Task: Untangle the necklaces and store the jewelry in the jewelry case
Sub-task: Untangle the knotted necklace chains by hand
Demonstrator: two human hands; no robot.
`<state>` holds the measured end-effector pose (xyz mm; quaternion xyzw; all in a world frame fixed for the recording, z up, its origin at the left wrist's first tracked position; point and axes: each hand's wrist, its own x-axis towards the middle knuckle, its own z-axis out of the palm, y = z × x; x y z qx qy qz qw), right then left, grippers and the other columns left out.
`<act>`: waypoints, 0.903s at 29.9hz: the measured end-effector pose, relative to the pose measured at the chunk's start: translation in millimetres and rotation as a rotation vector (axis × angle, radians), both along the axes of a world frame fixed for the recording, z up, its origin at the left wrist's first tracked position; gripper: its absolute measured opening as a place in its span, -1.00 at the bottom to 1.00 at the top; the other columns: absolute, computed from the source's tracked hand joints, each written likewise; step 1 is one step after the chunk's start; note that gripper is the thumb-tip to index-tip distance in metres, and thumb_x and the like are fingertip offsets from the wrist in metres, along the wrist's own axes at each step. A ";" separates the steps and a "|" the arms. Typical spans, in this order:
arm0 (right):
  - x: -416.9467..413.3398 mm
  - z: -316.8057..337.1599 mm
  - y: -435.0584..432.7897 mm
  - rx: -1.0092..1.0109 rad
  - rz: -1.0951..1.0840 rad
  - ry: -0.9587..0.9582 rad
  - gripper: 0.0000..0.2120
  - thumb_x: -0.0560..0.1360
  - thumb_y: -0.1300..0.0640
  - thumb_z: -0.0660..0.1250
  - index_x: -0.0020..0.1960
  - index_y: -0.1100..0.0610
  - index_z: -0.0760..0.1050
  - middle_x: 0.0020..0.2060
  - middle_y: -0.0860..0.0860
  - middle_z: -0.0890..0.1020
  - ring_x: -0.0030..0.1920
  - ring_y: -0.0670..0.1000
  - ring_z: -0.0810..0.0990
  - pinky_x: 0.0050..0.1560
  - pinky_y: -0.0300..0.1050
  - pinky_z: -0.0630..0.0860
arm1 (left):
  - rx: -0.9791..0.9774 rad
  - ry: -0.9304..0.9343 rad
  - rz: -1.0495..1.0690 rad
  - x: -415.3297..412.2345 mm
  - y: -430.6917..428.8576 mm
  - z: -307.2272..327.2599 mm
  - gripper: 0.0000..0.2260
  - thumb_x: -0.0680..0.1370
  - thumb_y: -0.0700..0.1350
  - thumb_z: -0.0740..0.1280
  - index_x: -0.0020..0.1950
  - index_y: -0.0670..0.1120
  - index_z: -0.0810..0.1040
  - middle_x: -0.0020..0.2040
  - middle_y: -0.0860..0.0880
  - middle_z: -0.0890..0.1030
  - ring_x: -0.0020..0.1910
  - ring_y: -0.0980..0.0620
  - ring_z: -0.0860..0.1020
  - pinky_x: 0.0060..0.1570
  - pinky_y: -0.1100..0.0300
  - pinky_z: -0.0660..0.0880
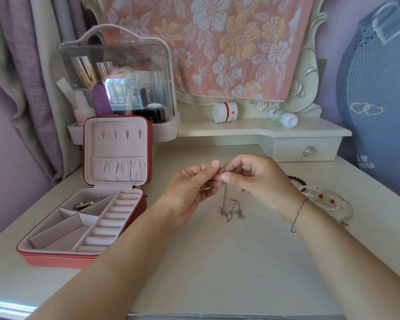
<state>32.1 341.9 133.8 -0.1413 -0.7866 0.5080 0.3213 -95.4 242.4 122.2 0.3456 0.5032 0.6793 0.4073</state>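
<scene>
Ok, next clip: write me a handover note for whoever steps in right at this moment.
Left hand and right hand: both pinch the top of a thin silver chain, its tangled lower end touching the table.
Jewelry case open at left; one silvery piece lies in a back compartment.
Beaded bracelets wait by the right wrist.
Left: finish untangling, store chain and bracelets.

Left hand (189, 185): yours is bare, with a thin gold-coloured ring just showing on one finger.
Right hand (259, 179): bare, no rings visible.
Right wrist: you wear a thin reddish thread bracelet (298, 213).
Forearms: no sleeves.
</scene>
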 end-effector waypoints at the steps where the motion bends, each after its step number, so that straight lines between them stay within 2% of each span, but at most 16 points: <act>1: 0.2 -0.2 0.5 -0.004 -0.005 0.007 -0.95 0.46 0.24 0.42 -0.15 0.12 0.57 -0.36 -0.02 0.59 -0.43 -0.12 0.46 -0.36 -0.33 0.41 | 0.006 -0.003 0.007 -0.3 0.3 0.2 -0.80 0.38 0.04 0.39 -0.21 -0.10 0.62 -0.31 -0.01 0.59 -0.30 0.12 0.53 -0.15 0.28 0.50; 6: 1.6 2.7 1.9 -0.095 -0.018 0.101 -0.95 0.50 0.22 0.37 -0.11 0.14 0.60 -0.48 -0.10 0.53 -0.43 -0.13 0.43 -0.38 -0.33 0.37 | 0.001 0.134 0.011 0.8 -0.4 -1.5 -0.70 0.32 0.07 0.42 -0.08 -0.10 0.65 -0.17 0.03 0.66 -0.14 0.13 0.57 -0.06 0.27 0.47; 10: 2.7 5.1 0.3 -0.146 0.001 0.111 -0.92 0.49 0.21 0.36 -0.11 0.18 0.63 -0.48 -0.09 0.52 -0.42 -0.14 0.43 -0.39 -0.35 0.36 | -0.003 0.228 0.006 4.6 -1.5 -1.9 -0.73 0.35 -0.01 0.43 -0.06 -0.15 0.67 -0.15 -0.02 0.68 -0.17 0.12 0.57 -0.07 0.28 0.47; 14: 2.4 5.4 2.0 -0.233 0.034 0.112 -0.90 0.50 0.21 0.33 -0.12 0.17 0.63 -0.43 -0.01 0.48 -0.40 -0.10 0.41 -0.38 -0.32 0.34 | 0.020 0.213 0.021 2.8 -1.3 -1.3 -0.80 0.37 0.00 0.41 -0.12 -0.11 0.67 -0.20 0.01 0.68 -0.19 0.13 0.57 -0.10 0.28 0.48; 17: 2.6 6.0 4.3 -0.356 0.048 0.129 -0.88 0.51 0.29 0.30 -0.11 0.17 0.60 -0.40 -0.01 0.50 -0.41 -0.09 0.41 -0.40 -0.32 0.33 | 0.036 0.181 0.047 1.4 -0.8 -1.6 -0.84 0.37 -0.01 0.40 -0.17 -0.07 0.67 -0.22 0.02 0.66 -0.18 0.13 0.57 -0.09 0.25 0.47; 20: 2.0 6.3 4.7 -0.448 0.050 0.149 -0.86 0.52 0.32 0.27 -0.13 0.18 0.57 -0.42 -0.02 0.50 -0.44 -0.09 0.39 -0.44 -0.33 0.33 | 0.034 0.157 0.050 1.6 0.4 -2.3 -0.90 0.49 -0.10 0.37 -0.17 -0.09 0.64 -0.25 0.02 0.62 -0.19 0.12 0.55 -0.09 0.24 0.46; 24: 2.6 4.9 5.7 -0.449 0.064 0.106 -0.87 0.54 0.31 0.26 -0.05 0.20 0.58 -0.40 -0.01 0.48 -0.44 -0.11 0.38 -0.43 -0.34 0.34 | 0.045 0.153 0.025 1.7 0.8 -2.5 -0.86 0.58 -0.14 0.29 -0.13 -0.11 0.60 -0.22 0.01 0.60 -0.19 0.11 0.55 -0.09 0.24 0.45; 27: 3.7 4.4 4.0 -0.415 0.140 0.032 -0.83 0.46 0.23 0.35 0.05 0.22 0.58 -0.37 0.02 0.45 -0.42 -0.10 0.36 -0.40 -0.32 0.32 | 0.056 0.151 0.004 1.3 -0.1 -2.4 -0.85 0.53 -0.07 0.31 -0.11 -0.14 0.57 -0.24 0.01 0.59 -0.20 0.12 0.53 -0.10 0.26 0.45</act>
